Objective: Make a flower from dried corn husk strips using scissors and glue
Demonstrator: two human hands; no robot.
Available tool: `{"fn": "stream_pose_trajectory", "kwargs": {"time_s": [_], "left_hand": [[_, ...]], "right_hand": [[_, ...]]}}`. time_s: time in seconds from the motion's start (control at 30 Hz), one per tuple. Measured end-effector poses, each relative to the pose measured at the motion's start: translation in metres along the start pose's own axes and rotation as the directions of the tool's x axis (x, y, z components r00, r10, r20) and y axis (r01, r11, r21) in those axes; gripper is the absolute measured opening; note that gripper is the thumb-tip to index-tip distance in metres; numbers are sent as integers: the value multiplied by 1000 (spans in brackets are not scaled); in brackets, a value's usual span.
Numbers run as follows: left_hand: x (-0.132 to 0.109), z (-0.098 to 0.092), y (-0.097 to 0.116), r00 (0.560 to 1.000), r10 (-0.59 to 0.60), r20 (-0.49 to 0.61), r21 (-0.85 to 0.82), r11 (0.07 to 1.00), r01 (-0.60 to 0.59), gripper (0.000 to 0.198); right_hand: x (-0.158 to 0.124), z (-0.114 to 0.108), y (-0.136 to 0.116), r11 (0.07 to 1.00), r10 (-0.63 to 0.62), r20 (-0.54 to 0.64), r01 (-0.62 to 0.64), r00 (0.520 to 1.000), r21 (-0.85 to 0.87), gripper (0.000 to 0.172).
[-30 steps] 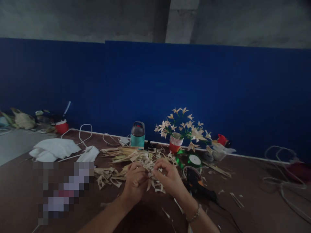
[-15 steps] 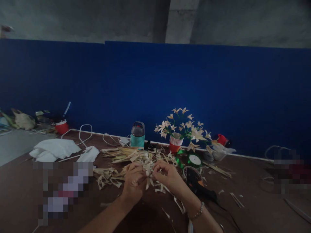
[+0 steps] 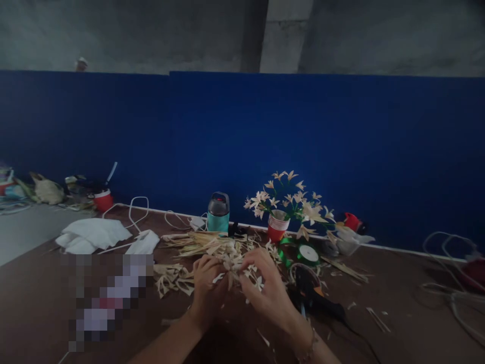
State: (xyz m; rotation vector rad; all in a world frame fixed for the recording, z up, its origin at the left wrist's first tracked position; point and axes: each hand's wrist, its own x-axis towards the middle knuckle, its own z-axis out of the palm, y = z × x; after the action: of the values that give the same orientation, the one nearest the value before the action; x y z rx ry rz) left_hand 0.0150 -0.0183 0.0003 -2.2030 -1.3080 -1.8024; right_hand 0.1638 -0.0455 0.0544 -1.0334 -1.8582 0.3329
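My left hand (image 3: 208, 285) is closed, its fingers wrapped round the base of a pale dried-husk flower (image 3: 230, 267). The exact spot of its grip is partly hidden by the fingers. Just right of the flower, my right hand (image 3: 267, 285) curves toward the petals with thumb and forefinger apart and nothing visible between them. Whether a fingertip touches a petal I cannot tell. Beyond both hands lies a pile of straw-coloured husk strips (image 3: 200, 243), and cut husk pieces (image 3: 170, 278) are heaped left of my left hand.
Husk flowers (image 3: 312, 212) stand in stacked red-and-white cups (image 3: 278, 226). Nearby are a green ribbon spool (image 3: 308, 254), a black glue gun (image 3: 312, 296) with its cord, and a teal-and-grey container (image 3: 219, 215). White cloth (image 3: 94, 235) lies left, beside a blurred-out patch. A blue partition (image 3: 242, 141) rises behind.
My right thumb and forefinger have moved apart and slightly away from the flower, after being pinched against it. My left hand keeps its grip. The view has shifted a little.
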Motion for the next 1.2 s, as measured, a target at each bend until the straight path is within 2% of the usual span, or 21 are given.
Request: {"fn": "stream_pose_trajectory", "kwargs": {"time_s": [0.07,0.17,0.33,0.43,0.47,0.5,0.57,0.63,0.67,0.77,0.83,0.93,1.2], "left_hand": [[0,-1,2,1000,-22,3,1,1000,22,19],[-2,-1,2,998,-58,31,-22,998,59,16],[-2,1,-1,978,-179,105,-124,974,191,9],[0,6,1,930,-313,192,-236,905,353,8],[1,8,2,894,-381,236,-272,857,437,9],[1,10,3,839,-452,302,-306,788,535,10],[1,12,5,674,-559,484,-368,568,736,14],[0,13,6,504,-539,675,-420,282,863,18],[0,13,5,449,-489,748,-439,143,887,19],[-1,10,3,344,-330,879,-418,-187,889,16],[-1,8,2,297,-267,917,-376,-328,867,14],[-2,7,0,281,-251,926,-366,-418,832,12],[-5,7,-1,286,-246,926,-371,-452,811,11]], "right_hand": [[-4,1,-9,984,-81,50,88,995,-152,16],[-9,5,-14,940,-116,43,124,992,-318,22],[-11,9,-4,914,-161,-10,145,987,-379,14],[-7,7,8,938,-114,-59,88,992,-336,11],[-5,6,13,951,-93,-68,69,993,-300,11],[-3,5,19,966,-74,-73,53,995,-254,11],[0,3,30,988,-34,-62,24,997,-152,10],[3,0,38,998,4,-35,-6,999,-56,9],[4,-2,41,1000,20,-21,-20,1000,-13,8],[7,-5,45,994,69,29,-71,997,87,7],[8,-7,44,987,92,51,-98,994,129,6],[9,-8,41,978,98,70,-109,993,178,5],[7,-8,38,936,137,139,-174,981,306,11]]}}
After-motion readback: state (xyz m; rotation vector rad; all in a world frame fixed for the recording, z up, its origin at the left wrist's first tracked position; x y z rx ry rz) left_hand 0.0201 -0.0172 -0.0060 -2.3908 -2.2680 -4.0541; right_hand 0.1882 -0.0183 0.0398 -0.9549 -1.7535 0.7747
